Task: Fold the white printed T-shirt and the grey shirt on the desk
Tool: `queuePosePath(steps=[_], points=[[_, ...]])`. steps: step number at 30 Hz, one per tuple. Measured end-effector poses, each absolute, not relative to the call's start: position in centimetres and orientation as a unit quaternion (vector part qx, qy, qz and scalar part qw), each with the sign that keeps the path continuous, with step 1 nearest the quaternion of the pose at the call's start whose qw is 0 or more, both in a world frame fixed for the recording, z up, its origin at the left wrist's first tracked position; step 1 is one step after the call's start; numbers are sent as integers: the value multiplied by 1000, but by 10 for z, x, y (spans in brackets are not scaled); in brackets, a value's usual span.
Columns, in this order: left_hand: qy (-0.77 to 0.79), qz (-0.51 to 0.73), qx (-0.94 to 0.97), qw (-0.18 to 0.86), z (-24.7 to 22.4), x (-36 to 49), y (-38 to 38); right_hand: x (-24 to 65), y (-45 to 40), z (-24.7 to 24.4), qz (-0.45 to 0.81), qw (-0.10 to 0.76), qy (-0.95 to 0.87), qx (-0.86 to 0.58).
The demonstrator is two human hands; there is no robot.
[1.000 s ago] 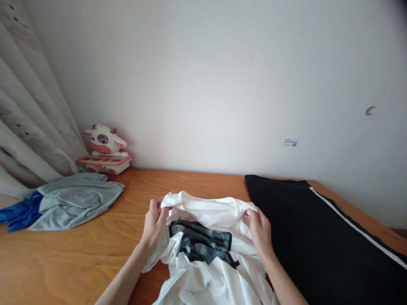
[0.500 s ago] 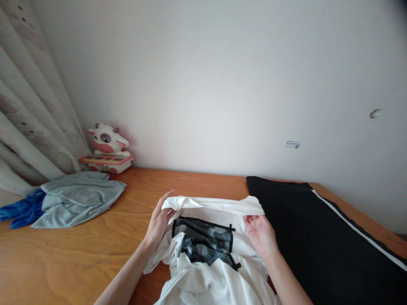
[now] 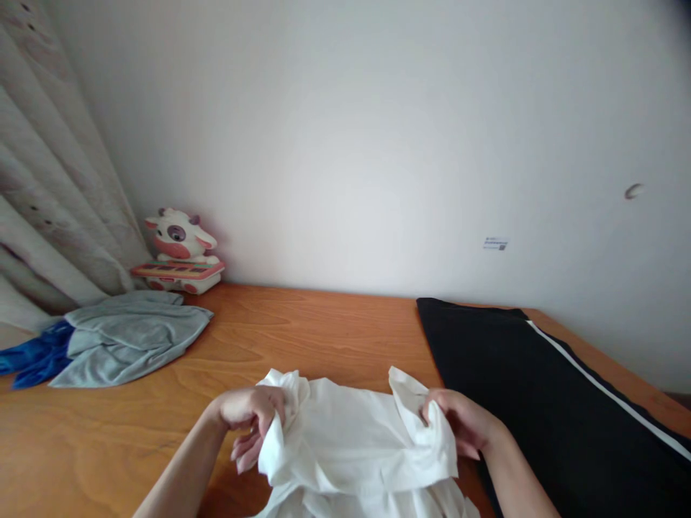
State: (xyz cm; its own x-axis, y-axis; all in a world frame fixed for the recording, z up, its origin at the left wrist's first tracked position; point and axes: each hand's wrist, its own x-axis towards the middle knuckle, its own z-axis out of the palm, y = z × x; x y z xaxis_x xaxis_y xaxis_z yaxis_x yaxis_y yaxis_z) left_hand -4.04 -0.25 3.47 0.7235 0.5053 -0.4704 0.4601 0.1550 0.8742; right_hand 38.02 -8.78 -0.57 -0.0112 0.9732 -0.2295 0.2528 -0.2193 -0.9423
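A bunched white shirt (image 3: 350, 439) lies in front of me at the near edge of the view, its dark print now hidden by folds. My left hand (image 3: 253, 417) pinches the cloth at the shirt's left side, thumb and forefinger closed and the other fingers hanging below. On the opposite side my right hand (image 3: 458, 421) grips a raised fold, its fingers partly covered by the fabric. Between the two hands the cloth spans fairly flat, with crumpled folds beside each hand.
Black trousers (image 3: 529, 403) with a white side stripe lie spread on the wooden table (image 3: 302, 327) at right. A grey cloth (image 3: 134, 338) and a blue cloth (image 3: 43, 352) lie at left, near a cow-shaped toy keyboard (image 3: 181, 252) and a curtain (image 3: 54, 158). A wall stands behind.
Both hands have come nearer and lower, turning over with the shirt's edge. The white cloth has folded over, and the dark print has gone out of sight.
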Motion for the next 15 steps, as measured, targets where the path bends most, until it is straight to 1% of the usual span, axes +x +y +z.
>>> queuePosePath(steps=[1,2,3,4,5,6,7,8,9,12,15], points=[[370,96,661,645,37,-36,-1,377,-85,-4,526,362,-504,-582],[377,203,672,604,39,-31,2,373,-81,-3,524,403,-497,-562],[395,313,678,536,40,-25,6,368,-75,-1,479,473,-495,-550],[421,406,679,444,39,-20,12,363,-68,0,402,538,-501,-546],[452,471,677,340,37,-16,18,360,-62,-1,321,569,-519,-551],[478,508,676,237,33,-13,23,357,-57,-2,243,576,-540,-563],[494,517,682,153,28,-11,28,355,-53,-5,176,563,-565,-576],[500,506,696,98,24,-10,31,355,-51,-9,125,537,-591,-589],[498,479,720,73,19,-10,32,355,-50,-13,87,507,-614,-599],[485,374,786,84,7,-8,28,356,-51,-24,29,421,-671,-610],[497,317,804,79,0,-6,23,353,-53,-30,-3,353,-697,-624]])
